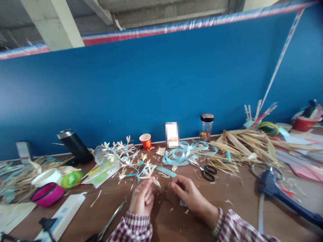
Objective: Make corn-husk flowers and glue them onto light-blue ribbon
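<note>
Near scissors (112, 215): on table (166, 225), beside left sleeve (135, 227).
Left hand (141, 197): fingertips pinched on husk flower (148, 172).
Right hand (188, 193): thumb and finger closed on blue ribbon (166, 171).
Far scissors (209, 172): beyond right hand, touching ribbon coil (176, 156).
Cup (145, 143): upright, near blue panel (151, 84).
</note>
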Demonstrator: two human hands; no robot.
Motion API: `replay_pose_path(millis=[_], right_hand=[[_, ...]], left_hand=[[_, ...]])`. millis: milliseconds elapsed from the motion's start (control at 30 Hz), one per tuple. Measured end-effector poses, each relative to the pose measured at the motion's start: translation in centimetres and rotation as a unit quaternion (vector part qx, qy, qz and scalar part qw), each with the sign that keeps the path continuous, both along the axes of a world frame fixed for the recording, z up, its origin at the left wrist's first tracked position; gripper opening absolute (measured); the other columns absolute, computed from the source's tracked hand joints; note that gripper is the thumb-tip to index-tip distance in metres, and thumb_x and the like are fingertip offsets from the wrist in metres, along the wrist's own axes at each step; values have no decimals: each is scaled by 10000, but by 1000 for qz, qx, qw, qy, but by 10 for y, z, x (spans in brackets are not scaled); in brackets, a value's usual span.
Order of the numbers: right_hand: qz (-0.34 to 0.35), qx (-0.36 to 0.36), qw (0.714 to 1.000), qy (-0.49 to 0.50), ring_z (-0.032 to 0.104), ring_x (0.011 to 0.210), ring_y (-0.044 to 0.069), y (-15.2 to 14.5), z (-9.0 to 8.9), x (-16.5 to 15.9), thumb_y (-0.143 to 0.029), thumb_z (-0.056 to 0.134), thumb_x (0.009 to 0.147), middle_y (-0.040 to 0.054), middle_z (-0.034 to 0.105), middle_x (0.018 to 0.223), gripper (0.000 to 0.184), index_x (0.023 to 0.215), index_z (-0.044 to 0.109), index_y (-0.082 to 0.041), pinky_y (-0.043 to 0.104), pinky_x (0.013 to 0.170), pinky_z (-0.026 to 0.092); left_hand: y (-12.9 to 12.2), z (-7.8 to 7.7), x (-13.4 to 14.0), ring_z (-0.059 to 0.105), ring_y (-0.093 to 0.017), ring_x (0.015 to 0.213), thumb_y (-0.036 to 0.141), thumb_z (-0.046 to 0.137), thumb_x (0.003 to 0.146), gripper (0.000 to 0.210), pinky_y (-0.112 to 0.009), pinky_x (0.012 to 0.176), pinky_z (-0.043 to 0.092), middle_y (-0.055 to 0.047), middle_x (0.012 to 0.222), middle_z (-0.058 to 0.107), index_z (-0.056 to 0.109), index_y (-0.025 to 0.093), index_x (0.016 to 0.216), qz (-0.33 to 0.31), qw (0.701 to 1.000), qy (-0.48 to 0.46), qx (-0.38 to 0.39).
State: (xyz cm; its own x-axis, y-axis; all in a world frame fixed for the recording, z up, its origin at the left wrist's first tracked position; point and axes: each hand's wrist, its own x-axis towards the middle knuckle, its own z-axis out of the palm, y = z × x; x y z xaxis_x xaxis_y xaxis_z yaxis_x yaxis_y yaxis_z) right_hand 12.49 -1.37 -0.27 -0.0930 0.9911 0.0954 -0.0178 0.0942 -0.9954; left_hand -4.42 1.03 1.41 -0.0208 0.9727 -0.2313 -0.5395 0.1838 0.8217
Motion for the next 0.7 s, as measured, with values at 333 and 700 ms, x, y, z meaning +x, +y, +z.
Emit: replay_pose_path(millis=[333, 700], right_hand=[[55, -5, 998, -9, 434, 537, 86, -5, 10, 0, -499, 586, 767, -7, 519, 619, 374, 731, 587, -127, 195, 470, 336], [92, 9, 994, -54, 404, 535, 88, -8, 16, 0, -494, 526, 812, -21, 465, 600, 362, 700, 513, -150, 193, 475, 315]], left_hand=[[-17, -9, 21, 187, 10, 300, 397, 787, 514, 315, -154, 322, 80, 93, 340, 326, 665, 116, 588, -25, 989, 138, 35], [-11, -11, 15, 189, 15, 296, 396, 799, 496, 332, -134, 318, 97, 100, 347, 333, 651, 115, 593, -16, 997, 80, 5]])
